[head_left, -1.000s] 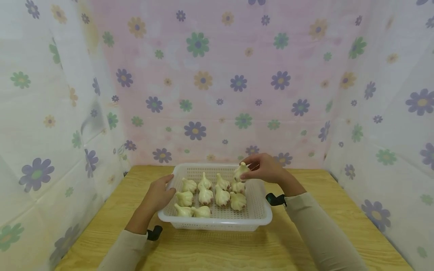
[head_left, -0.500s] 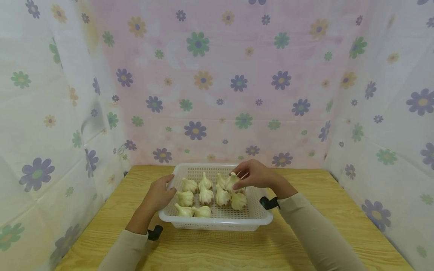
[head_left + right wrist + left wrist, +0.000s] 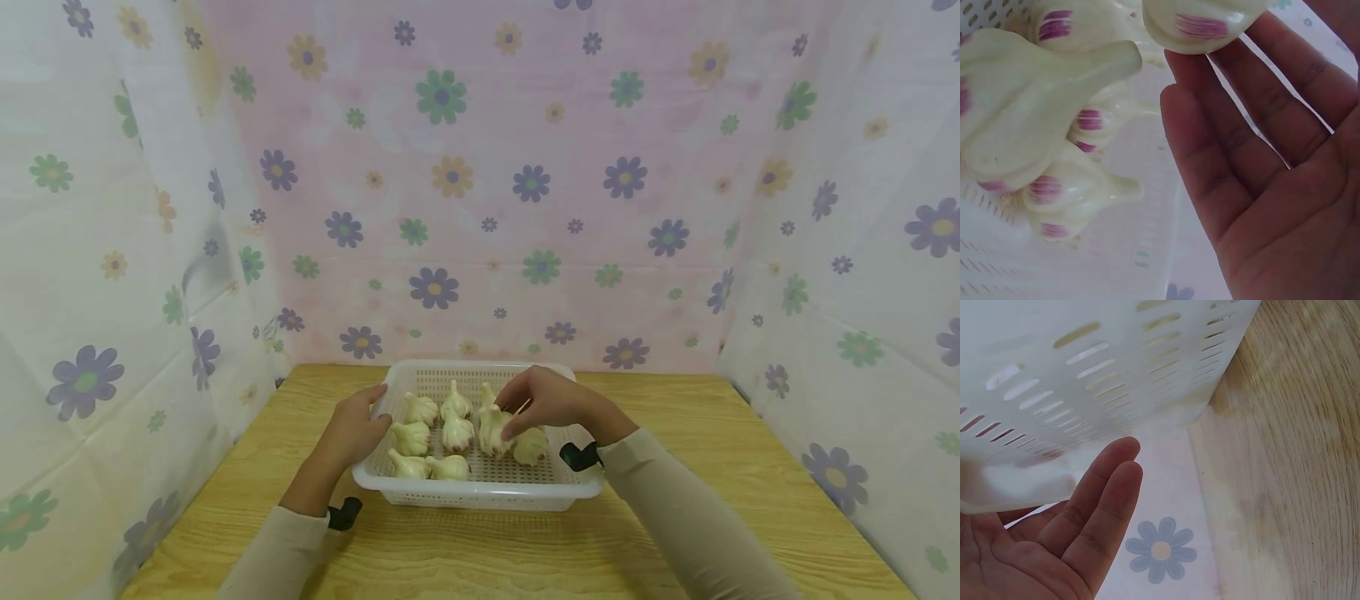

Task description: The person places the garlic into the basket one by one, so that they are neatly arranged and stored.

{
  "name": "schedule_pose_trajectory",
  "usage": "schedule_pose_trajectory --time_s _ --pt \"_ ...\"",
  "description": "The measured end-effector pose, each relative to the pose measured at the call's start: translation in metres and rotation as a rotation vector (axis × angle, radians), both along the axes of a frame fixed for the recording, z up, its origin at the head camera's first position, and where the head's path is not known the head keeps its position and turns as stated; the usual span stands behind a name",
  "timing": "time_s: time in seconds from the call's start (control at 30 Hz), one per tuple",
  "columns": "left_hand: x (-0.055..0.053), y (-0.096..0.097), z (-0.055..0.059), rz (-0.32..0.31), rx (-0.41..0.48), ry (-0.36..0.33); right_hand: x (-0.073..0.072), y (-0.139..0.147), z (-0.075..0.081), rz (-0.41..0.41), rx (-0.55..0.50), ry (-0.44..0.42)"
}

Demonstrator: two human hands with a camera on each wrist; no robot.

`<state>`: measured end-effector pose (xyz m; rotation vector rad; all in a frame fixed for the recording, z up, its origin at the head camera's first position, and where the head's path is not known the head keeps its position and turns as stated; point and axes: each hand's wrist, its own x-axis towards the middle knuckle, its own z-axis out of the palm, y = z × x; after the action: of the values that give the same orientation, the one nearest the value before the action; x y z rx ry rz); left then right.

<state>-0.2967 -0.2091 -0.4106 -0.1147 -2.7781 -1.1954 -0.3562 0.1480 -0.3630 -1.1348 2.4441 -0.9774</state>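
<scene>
A white plastic basket (image 3: 480,483) with slotted sides holds several garlic bulbs (image 3: 411,438), pale with purple streaks. My left hand (image 3: 351,432) grips the left rim, thumb on top and fingers along the outside wall, as the left wrist view shows. Over the middle-right of the basket, my right hand (image 3: 546,402) holds one garlic bulb (image 3: 1204,22) by its side between thumb and fingers. Its neck points up in the head view. This bulb and the hand cover part of the bulbs behind. Another bulb (image 3: 530,448) lies right beside the hand.
The basket stands on a wooden table (image 3: 480,554). Behind it hangs a pink flowered cloth (image 3: 487,167), with pale flowered cloths at both sides. Inside the basket, bare mesh shows toward the front right.
My right hand has moved left and lower over the basket, carrying the garlic bulb from the back right toward the middle. The left hand stays on the rim.
</scene>
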Motion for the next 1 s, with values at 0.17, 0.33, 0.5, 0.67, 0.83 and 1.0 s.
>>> schedule_pose_trajectory --time_s 0.17,0.33,0.5,0.67,0.83,1.0 --pt "0.0 0.001 0.001 -0.002 -0.002 0.012 0.001 -0.007 -0.005 0.042 0.049 0.021" --pt "0.001 0.001 0.0 0.001 -0.012 0.014 -0.001 -0.012 -0.01 0.064 0.075 -0.031" --pt "0.002 0.001 0.0 -0.001 -0.017 0.012 0.001 -0.015 -0.011 0.083 0.093 -0.065" --pt "0.002 0.001 0.001 -0.003 0.0 0.01 0.002 -0.022 -0.011 0.119 0.139 -0.023" --pt "0.002 0.0 0.0 -0.006 -0.002 0.02 0.002 -0.03 -0.012 0.141 0.193 0.025" --pt "0.001 0.0 -0.001 -0.005 -0.002 0.03 0.004 -0.036 -0.011 0.152 0.226 0.02"
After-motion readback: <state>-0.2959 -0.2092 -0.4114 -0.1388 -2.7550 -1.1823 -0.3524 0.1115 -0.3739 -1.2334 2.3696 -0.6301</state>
